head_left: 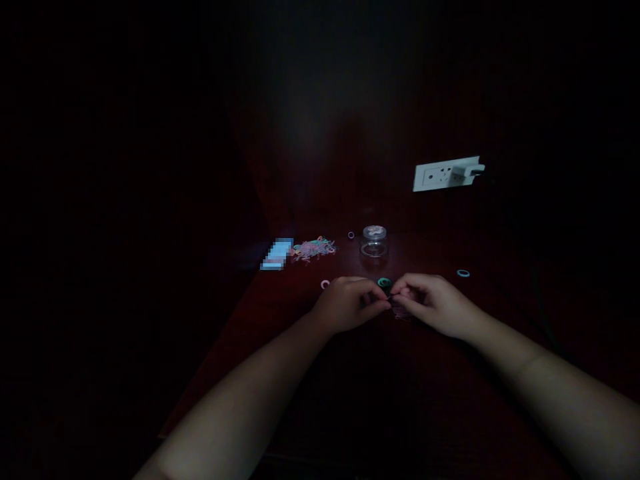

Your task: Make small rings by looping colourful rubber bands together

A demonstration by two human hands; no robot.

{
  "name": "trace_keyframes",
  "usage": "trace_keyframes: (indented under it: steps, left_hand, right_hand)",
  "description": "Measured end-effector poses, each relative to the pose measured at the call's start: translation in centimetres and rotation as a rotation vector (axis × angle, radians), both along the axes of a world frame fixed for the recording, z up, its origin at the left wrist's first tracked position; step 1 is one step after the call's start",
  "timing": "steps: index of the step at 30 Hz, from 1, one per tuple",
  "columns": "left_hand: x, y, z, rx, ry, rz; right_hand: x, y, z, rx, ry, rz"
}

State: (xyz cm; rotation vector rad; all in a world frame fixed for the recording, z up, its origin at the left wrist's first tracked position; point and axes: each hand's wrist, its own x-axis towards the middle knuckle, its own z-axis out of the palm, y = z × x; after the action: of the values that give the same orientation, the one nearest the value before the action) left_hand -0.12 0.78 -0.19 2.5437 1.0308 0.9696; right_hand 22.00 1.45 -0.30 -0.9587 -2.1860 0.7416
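My left hand [353, 303] and my right hand [433, 303] meet over the dark red table, fingertips pinched close together. What they hold between them is too small and dark to name. Just beyond the fingertips lies a green ring-shaped band [384, 283]. Some thin pinkish strands [401, 312] show below the right fingers. Partly behind my left hand is a pale pink ring [325, 285]. A clear jar [374, 248] with a lid stands upright past both hands.
A loose pile of coloured bands [316, 249] lies at the back left beside a lit, pixelated screen [277, 254]. A small ring [351, 235] sits left of the jar. A light blue ring [463, 273] lies on the right. A wall socket [447, 174] holds a plug.
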Motion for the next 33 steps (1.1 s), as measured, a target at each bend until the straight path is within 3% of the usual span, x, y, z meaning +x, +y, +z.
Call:
trace_keyframes:
  steps: [33]
  left_hand:
    - [0.28,-0.48,0.30,-0.001,0.024,0.034]
  right_hand:
    - [0.00,-0.03,0.03,0.065,-0.032,-0.005]
